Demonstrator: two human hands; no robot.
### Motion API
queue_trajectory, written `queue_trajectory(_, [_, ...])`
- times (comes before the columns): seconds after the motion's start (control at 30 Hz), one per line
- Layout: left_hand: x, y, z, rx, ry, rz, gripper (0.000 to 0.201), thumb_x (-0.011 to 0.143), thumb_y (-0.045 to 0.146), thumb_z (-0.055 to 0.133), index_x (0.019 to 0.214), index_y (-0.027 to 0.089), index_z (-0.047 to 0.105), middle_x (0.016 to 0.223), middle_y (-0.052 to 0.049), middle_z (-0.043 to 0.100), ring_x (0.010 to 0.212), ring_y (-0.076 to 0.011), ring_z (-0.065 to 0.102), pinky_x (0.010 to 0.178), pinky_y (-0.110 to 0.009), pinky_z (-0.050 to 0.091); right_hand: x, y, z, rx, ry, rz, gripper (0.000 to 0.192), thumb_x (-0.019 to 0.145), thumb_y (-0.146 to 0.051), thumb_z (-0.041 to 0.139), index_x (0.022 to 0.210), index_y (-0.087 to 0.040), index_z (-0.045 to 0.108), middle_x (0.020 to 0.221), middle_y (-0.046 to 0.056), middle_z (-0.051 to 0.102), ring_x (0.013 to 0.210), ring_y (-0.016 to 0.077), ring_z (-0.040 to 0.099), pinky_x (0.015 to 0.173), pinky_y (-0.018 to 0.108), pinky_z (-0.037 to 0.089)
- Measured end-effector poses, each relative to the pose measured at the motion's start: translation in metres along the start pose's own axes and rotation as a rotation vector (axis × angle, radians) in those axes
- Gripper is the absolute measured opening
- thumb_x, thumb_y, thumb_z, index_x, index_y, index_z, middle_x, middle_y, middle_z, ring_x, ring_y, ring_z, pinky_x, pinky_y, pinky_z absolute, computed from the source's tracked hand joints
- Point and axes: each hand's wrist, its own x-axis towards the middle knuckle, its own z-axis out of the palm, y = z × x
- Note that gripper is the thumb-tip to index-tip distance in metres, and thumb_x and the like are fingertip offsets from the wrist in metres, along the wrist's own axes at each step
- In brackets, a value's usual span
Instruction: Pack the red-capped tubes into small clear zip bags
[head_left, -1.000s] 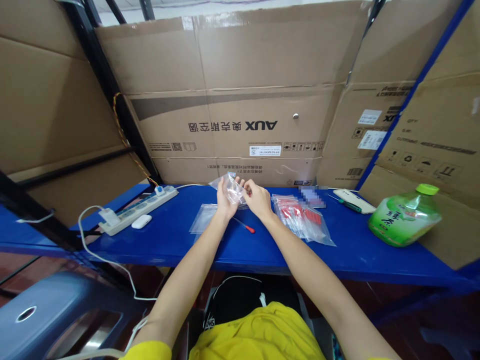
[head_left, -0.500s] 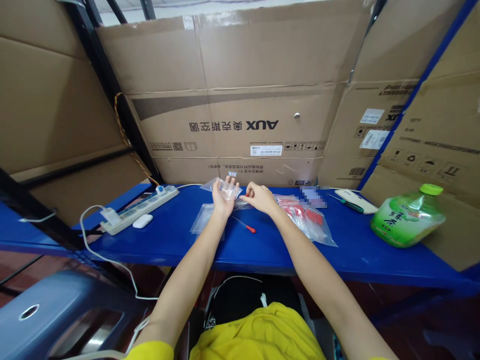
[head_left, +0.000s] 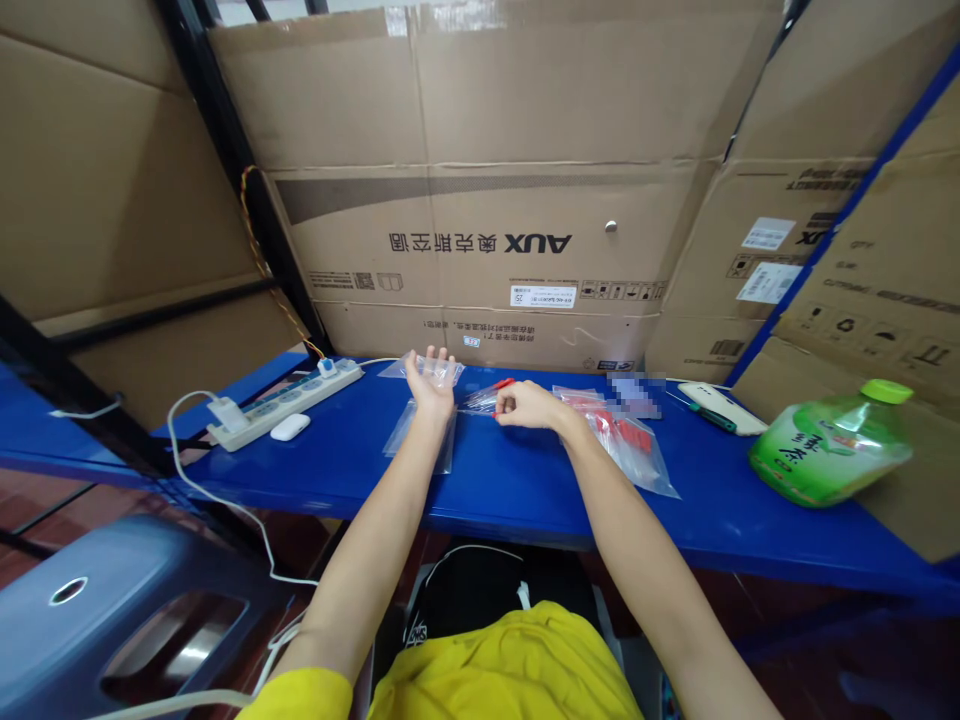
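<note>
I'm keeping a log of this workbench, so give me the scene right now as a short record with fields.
Left hand: palm up, fingers spread, against a clear bag
Right hand: fingertips closed on a thin red-ended stick
Between hands: more red-ended sticks, count unclear
Below left wrist: flat clear bags
Beside right forearm: bags with red contents
Far right: green bottle
Far left: power strip, small white object
Surface: blue table
</note>
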Motion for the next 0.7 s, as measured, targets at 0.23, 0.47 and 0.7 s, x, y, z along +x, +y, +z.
queue_trajectory(0.23, [-0.001,0.007,0.000,-0.047,0.022,0.032,0.021,0.092,0.045,0.061,0.102,0.027,0.056,0.116,-0.002,0.068,0.102,-0.0166,0.071,0.094,-0.034,0.057,-0.002,-0.002,-0.011,0.006,0.271,-0.115,0.010,0.080,-0.024,0.065,0.085,-0.019,0.072,0.071,-0.001,0.070,0.065,0.0131,0.063,0.063,0.023,0.043])
queue_trajectory(0.47, [-0.006,-0.007,0.004,0.007,-0.053,-0.016,0.020,0.092,0.043,0.060,0.095,0.024,0.061,0.120,-0.005,0.069,0.108,-0.0201,0.070,0.092,-0.033,0.057,0.001,-0.007,-0.003,-0.031,0.355,-0.119,0.010,0.082,-0.028,0.067,0.085,-0.020,0.071,0.066,-0.004,0.066,0.060,0.0122,0.059,0.062,0.023,0.040])
queue_trajectory(0.7, [-0.021,-0.024,0.008,0.022,-0.181,-0.092,0.016,0.088,0.037,0.064,0.095,0.023,0.062,0.120,-0.007,0.071,0.111,-0.0229,0.070,0.099,-0.039,0.055,0.010,-0.020,0.020,-0.041,0.516,-0.105,0.018,0.088,-0.038,0.070,0.098,-0.024,0.076,0.069,-0.003,0.069,0.062,0.0138,0.060,0.067,0.025,0.043])
